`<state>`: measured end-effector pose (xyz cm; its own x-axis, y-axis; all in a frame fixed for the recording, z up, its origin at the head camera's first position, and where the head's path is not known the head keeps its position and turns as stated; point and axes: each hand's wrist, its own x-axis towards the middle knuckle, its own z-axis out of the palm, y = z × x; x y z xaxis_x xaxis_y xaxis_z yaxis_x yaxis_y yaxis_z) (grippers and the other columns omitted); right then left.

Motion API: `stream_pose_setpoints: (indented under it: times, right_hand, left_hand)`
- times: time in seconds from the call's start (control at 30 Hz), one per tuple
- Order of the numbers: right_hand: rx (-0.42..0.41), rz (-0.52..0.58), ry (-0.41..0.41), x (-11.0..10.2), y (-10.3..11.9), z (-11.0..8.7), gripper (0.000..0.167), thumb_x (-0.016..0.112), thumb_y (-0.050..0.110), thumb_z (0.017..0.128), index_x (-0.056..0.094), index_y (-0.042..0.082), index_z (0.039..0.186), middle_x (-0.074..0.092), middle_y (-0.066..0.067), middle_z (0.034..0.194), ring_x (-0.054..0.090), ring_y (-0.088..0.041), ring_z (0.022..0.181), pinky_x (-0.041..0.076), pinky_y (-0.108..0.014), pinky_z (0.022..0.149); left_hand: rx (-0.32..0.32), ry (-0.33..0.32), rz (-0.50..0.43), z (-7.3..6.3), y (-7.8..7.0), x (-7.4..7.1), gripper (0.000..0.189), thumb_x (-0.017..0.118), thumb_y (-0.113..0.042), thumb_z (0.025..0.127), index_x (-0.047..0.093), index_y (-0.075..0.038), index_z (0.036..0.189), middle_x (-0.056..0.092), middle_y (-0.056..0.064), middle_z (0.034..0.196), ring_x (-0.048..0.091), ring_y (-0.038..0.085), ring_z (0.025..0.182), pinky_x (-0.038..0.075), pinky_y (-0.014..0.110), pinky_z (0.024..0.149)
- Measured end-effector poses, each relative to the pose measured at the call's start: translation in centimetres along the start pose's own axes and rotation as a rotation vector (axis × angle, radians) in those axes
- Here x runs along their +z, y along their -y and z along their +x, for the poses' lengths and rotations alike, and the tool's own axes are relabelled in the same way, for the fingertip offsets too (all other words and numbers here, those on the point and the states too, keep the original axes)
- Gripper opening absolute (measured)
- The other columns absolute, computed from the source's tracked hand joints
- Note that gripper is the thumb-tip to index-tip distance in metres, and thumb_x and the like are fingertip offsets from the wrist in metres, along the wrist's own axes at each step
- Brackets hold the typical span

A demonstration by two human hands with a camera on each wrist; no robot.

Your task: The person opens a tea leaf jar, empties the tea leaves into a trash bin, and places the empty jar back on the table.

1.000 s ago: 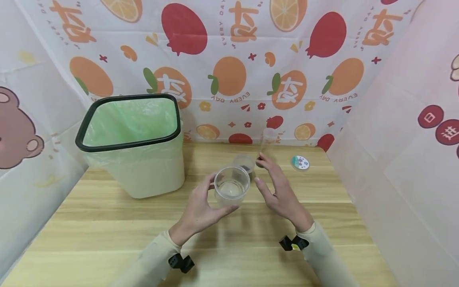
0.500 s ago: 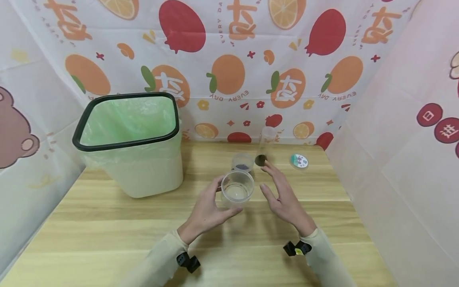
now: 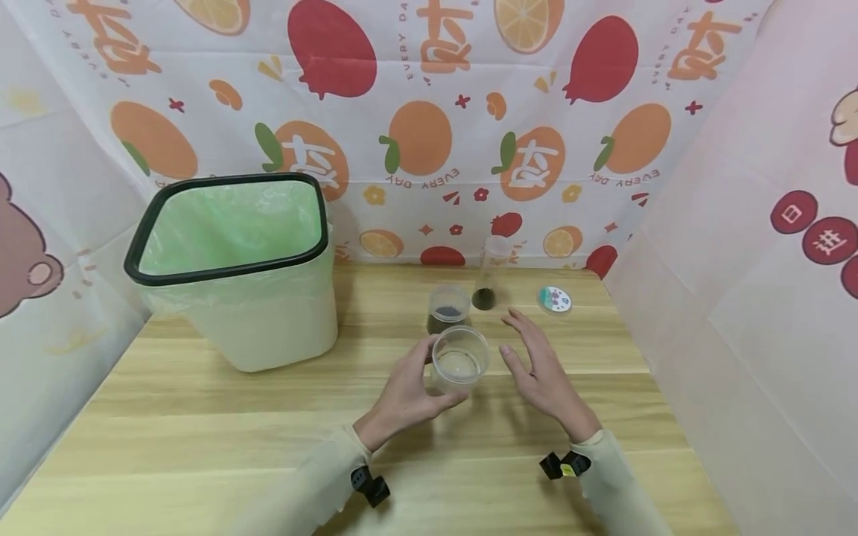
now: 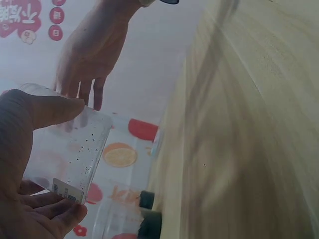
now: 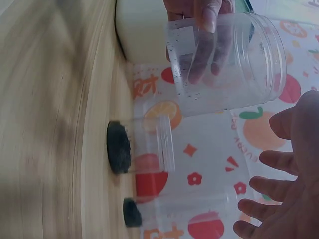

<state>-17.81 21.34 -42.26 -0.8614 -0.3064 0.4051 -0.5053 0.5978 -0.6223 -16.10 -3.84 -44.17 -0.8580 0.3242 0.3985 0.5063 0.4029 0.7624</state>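
Note:
My left hand (image 3: 406,393) holds a clear plastic jar (image 3: 461,356) upright above the table, thumb on one side and fingers on the other. Dark specks dot the jar's bottom, and a small label (image 4: 68,190) shows in the left wrist view. Right of the jar, my right hand (image 3: 548,381) hovers with relaxed, spread fingers and touches nothing. Behind the held jar stands a smaller clear jar (image 3: 449,304) with dark grains in its bottom. Beside it rises a tall clear tube (image 3: 492,266), also with a dark layer at its base (image 5: 132,212).
A bin (image 3: 281,316) with a black rim and green liner stands at the left. One small round disc (image 3: 555,299) with a coloured print lies at the back right of the wooden table (image 3: 221,439). Fruit-print sheeting (image 3: 395,59) hangs behind, with pale sheets at both sides.
My left hand and the jar have moved right and a little nearer to me. My right hand has drawn back to the right, away from the tall tube, leaving its base in view.

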Motion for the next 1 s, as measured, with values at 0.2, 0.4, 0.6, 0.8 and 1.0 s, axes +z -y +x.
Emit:
stream_pose_setpoints:
  times: [0.2,0.4,0.6,0.8,1.0]
  right_hand:
    - [0.019,-0.019,-0.014,-0.9,-1.1,0.3,0.047,0.049,0.023,0.107,0.043,0.01,0.152,0.033,-0.017,0.164,0.031,-0.039,0.152,0.028,-0.066,0.12]
    - [0.058,-0.018,-0.013,-1.8,-2.4,0.3,0.046,0.046,0.023,0.108,0.043,0.008,0.152,0.033,-0.019,0.164,0.029,-0.039,0.153,0.026,-0.064,0.122]
    - [0.088,-0.026,-0.025,-3.2,-4.1,0.4,0.046,0.045,0.024,0.109,0.043,0.004,0.151,0.034,-0.018,0.164,0.031,-0.041,0.152,0.027,-0.064,0.121]
    - [0.157,-0.036,-0.041,-4.6,-6.2,0.4,0.048,0.042,0.025,0.109,0.042,0.002,0.151,0.037,-0.022,0.161,0.031,-0.043,0.151,0.026,-0.064,0.122]
    - [0.208,-0.04,-0.034,-5.9,-7.7,0.4,0.048,0.04,0.024,0.11,0.04,0.002,0.152,0.034,-0.026,0.161,0.029,-0.045,0.152,0.024,-0.064,0.123]
  left_hand:
    - [-0.014,0.044,-0.002,1.3,0.3,1.5,0.09,0.093,-0.026,0.071,0.045,-0.006,0.145,0.063,0.013,0.135,0.064,0.026,0.123,0.057,0.043,0.099]
    - [-0.064,0.089,-0.008,2.6,0.4,2.9,0.091,0.094,-0.028,0.07,0.045,-0.009,0.144,0.064,0.013,0.135,0.064,0.026,0.124,0.056,0.041,0.101]
    - [-0.056,0.1,-0.003,4.3,0.3,4.5,0.094,0.093,-0.029,0.071,0.042,-0.007,0.147,0.062,0.014,0.137,0.062,0.027,0.125,0.055,0.042,0.102]
    - [-0.124,0.158,-0.066,6.0,0.2,7.0,0.093,0.093,-0.031,0.071,0.043,-0.009,0.147,0.06,0.015,0.139,0.062,0.028,0.126,0.054,0.042,0.105]
    - [-0.16,0.188,-0.043,7.2,0.1,9.4,0.092,0.094,-0.032,0.069,0.046,-0.01,0.144,0.061,0.013,0.138,0.063,0.026,0.123,0.054,0.04,0.103]
